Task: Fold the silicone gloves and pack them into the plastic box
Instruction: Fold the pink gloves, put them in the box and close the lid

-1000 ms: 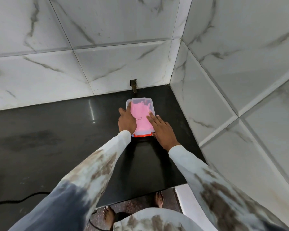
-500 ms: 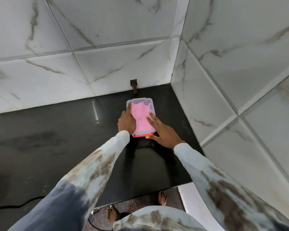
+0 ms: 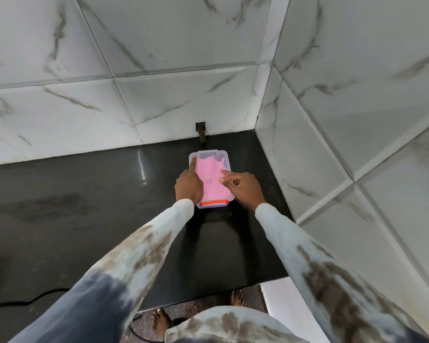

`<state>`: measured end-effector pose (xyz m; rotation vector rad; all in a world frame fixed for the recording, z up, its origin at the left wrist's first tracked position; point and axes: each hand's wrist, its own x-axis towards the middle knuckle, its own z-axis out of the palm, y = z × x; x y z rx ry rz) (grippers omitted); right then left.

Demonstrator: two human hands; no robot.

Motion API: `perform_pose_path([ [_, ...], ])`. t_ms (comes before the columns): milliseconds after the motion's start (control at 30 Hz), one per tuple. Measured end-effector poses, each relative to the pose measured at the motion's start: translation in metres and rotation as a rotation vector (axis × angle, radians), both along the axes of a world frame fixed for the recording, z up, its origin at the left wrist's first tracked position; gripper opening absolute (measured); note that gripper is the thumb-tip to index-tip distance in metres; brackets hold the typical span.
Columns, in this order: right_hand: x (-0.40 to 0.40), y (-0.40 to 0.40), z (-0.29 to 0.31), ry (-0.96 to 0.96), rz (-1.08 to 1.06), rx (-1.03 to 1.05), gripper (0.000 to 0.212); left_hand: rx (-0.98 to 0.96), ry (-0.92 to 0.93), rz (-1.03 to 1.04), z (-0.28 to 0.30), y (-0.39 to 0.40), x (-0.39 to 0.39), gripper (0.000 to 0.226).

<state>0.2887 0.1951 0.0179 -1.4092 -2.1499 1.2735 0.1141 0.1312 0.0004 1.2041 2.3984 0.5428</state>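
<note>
A clear plastic box [image 3: 209, 152] with an orange latch [image 3: 213, 202] on its near end stands on the black countertop [image 3: 84, 194], close to the corner of the walls. Folded pink silicone gloves [image 3: 209, 177] fill it. My left hand [image 3: 188, 186] lies over the box's left side, its index finger stretched to the gloves' far left corner. My right hand [image 3: 245, 188] hovers over the right side, index fingertip on the pink surface and the other fingers curled. Neither hand holds anything.
White marble-look tiled walls close the counter at the back and right [image 3: 332, 144]. A small brown fitting [image 3: 201, 131] sticks out of the back wall just behind the box. A black cable [image 3: 22, 302] crosses the counter's near left edge. My bare feet [image 3: 161, 323] show below.
My right hand has lifted from lying flat beside the box and now points one finger onto the gloves. My left index finger has slid further along the left side. The box has stayed put.
</note>
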Motion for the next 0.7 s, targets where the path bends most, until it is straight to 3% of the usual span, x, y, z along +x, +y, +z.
perform_pose_path([
  [133, -0.022, 0.022, 0.019, -0.151, 0.069, 0.154, 0.04, -0.047, 0.134, -0.055, 0.003, 0.004, -0.001, 0.063],
  [333, -0.069, 0.072, 0.031, -0.323, 0.198, 0.45, 0.029, -0.073, 0.35, -0.073, 0.015, 0.043, -0.015, 0.037],
  [567, -0.107, 0.114, -0.016, -0.562, 0.254, 0.472, 0.047, -0.015, 0.26, -0.101, -0.019, 0.098, -0.019, 0.034],
  [700, -0.111, 0.127, -0.048, -0.522, 0.202, 0.43, 0.067, 0.031, 0.358, -0.107, -0.04, 0.114, -0.025, 0.043],
])
